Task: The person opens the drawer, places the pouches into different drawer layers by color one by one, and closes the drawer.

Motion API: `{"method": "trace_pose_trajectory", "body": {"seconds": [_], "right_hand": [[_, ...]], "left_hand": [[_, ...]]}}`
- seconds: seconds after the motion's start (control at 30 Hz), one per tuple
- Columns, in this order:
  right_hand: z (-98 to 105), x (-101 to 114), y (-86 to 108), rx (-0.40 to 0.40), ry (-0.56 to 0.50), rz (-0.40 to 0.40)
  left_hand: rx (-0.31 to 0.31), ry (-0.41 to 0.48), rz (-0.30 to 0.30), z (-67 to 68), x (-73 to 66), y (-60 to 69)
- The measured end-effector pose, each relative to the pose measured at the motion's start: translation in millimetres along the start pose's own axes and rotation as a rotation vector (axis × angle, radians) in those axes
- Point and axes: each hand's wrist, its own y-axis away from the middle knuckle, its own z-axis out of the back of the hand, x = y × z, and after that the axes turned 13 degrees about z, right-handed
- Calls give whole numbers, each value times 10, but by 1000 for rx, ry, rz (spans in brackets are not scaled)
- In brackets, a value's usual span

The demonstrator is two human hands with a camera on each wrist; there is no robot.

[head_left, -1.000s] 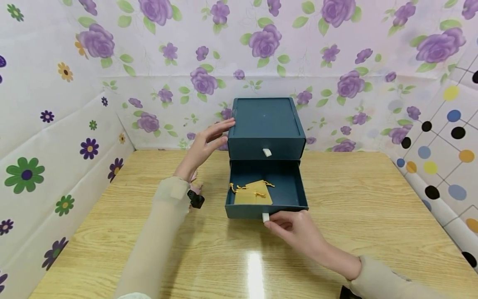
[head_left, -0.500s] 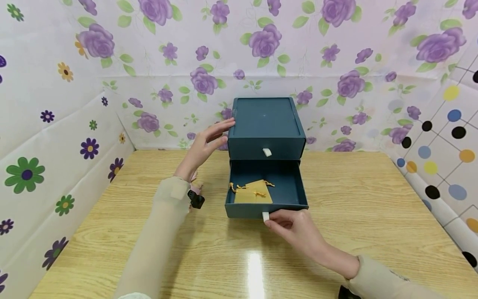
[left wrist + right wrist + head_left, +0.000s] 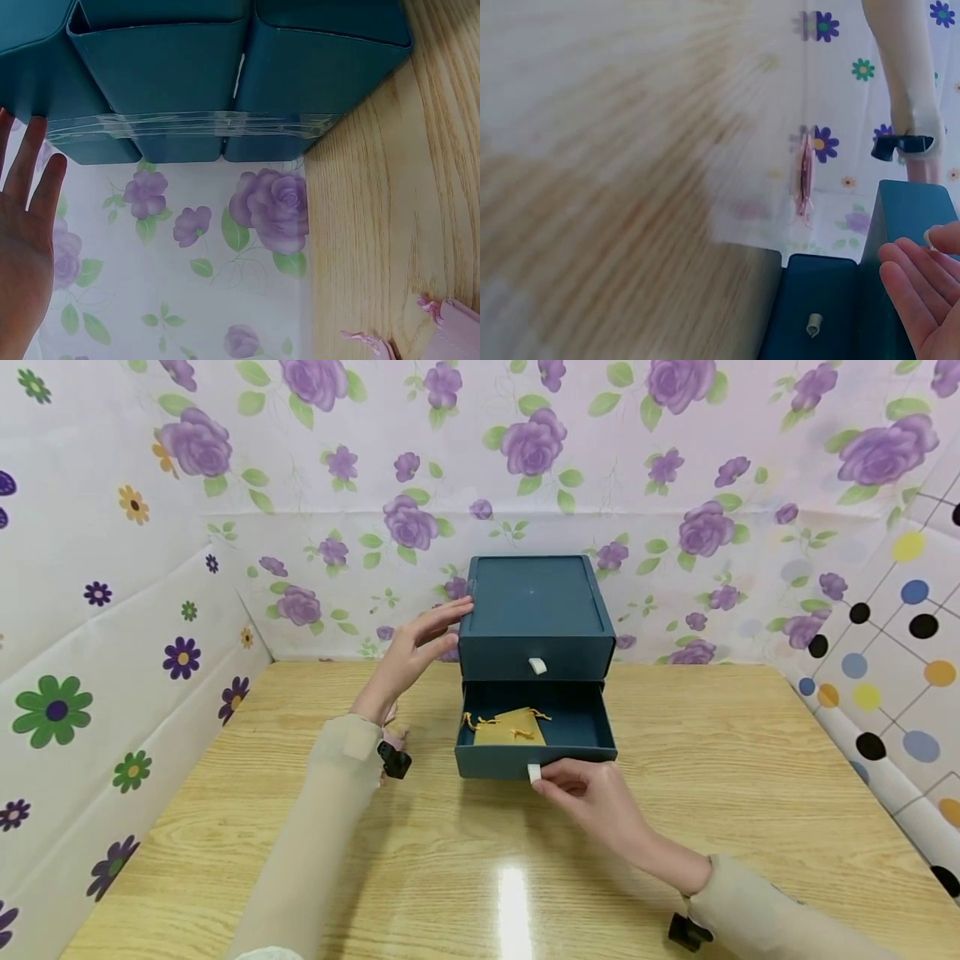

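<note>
A dark blue stacked drawer unit [image 3: 534, 597] stands at the back middle of the table. Its middle drawer [image 3: 577, 762] is partly pulled out, with yellow drawstring pouches [image 3: 502, 731] lying inside on the left. My right hand [image 3: 596, 797] pinches the white pull tab [image 3: 534, 772] on that drawer's front between thumb and fingers. On the unit's upper left side rest the fingertips of my left hand [image 3: 408, 652], the fingers extended. The right wrist view also shows a closed bottom drawer [image 3: 810, 289], hidden in the head view. The top drawer [image 3: 570, 660] is closed too.
Pink drawstring pouches [image 3: 454, 334] lie on the wooden table [image 3: 712, 760], left of the unit and mostly behind my left wrist. Clear tape [image 3: 225, 124] binds the unit's tiers. Flowered cloth [image 3: 337, 460] hangs behind, and patterned cloth lines both sides.
The middle drawer has slid partway inward, and my right hand has moved away from me with its tab. My left hand has stayed put on the unit's side.
</note>
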Motion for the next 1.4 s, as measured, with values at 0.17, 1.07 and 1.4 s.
{"method": "trace_pose_trajectory", "body": {"seconds": [0.17, 1.07, 1.4], "right_hand": [[-5, -59, -64, -10, 35, -7], [-7, -373, -415, -52, 80, -36], [-22, -495, -511, -77, 53, -26]], "left_hand": [[5, 7, -1, -9, -37, 13], [9, 12, 1, -20, -314, 119], [4, 12, 1, -18, -303, 115]]}}
